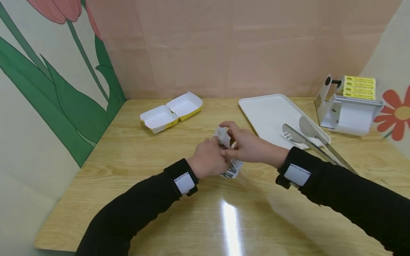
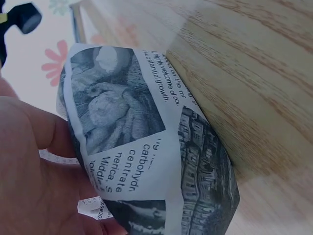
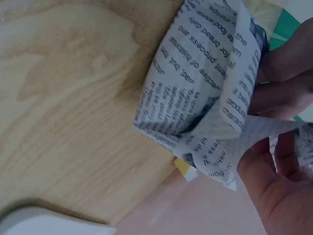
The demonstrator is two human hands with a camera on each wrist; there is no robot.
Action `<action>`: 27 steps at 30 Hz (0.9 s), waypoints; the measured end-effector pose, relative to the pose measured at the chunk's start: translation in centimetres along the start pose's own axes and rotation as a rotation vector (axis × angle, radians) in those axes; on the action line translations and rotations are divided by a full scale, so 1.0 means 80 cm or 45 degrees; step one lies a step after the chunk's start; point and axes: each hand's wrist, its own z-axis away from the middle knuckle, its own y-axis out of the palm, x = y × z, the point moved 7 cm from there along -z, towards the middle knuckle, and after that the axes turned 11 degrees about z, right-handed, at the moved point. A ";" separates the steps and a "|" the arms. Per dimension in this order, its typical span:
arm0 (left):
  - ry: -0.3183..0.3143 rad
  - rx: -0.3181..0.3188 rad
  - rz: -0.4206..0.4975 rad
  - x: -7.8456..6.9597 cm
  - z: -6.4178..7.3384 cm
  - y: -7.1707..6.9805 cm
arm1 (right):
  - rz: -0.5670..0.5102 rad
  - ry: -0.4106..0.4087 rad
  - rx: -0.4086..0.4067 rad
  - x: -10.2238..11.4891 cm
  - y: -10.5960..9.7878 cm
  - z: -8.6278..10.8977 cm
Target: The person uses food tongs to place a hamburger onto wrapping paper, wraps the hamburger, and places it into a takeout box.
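Observation:
Newsprint-patterned wrapping paper (image 1: 235, 169), folded around itself into a packet, is between both hands low over the table. My left hand (image 1: 209, 158) grips it from the left; the left wrist view shows the fingers (image 2: 54, 127) along one side of the printed paper (image 2: 122, 107). From the right, my right hand (image 1: 246, 144) reaches over its top, thumb and forefinger on the paper's upper edge. In the right wrist view, a folded flap of paper (image 3: 195, 63) stands up beside the fingers (image 3: 281, 100). The packet's contents are largely hidden.
An open white and yellow carton (image 1: 160, 117) sits at the back left. Metal tongs (image 1: 307, 137) lie across a white tray (image 1: 269, 110) at the right. Behind it stands a dispenser (image 1: 349, 106) with a roll of yellow labels. Printed walls border the wooden table (image 1: 128, 153).

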 end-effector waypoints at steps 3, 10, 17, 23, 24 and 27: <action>0.032 0.019 -0.025 0.000 0.001 0.001 | -0.119 0.125 -0.024 -0.010 0.002 0.004; 0.103 -0.170 -0.072 -0.003 0.010 -0.005 | -0.015 0.383 0.094 -0.025 0.010 0.005; 0.187 -0.177 -0.217 -0.014 0.020 -0.005 | 0.197 0.429 0.230 -0.025 0.011 -0.008; 0.209 -0.198 -0.206 -0.020 0.020 -0.006 | 0.345 0.330 0.244 -0.009 0.009 -0.010; 0.213 -0.204 -0.202 -0.021 0.020 -0.007 | 0.376 0.299 0.232 -0.005 0.009 -0.009; 0.232 -0.225 -0.217 -0.025 0.020 -0.008 | 0.562 0.139 0.177 0.007 0.010 -0.005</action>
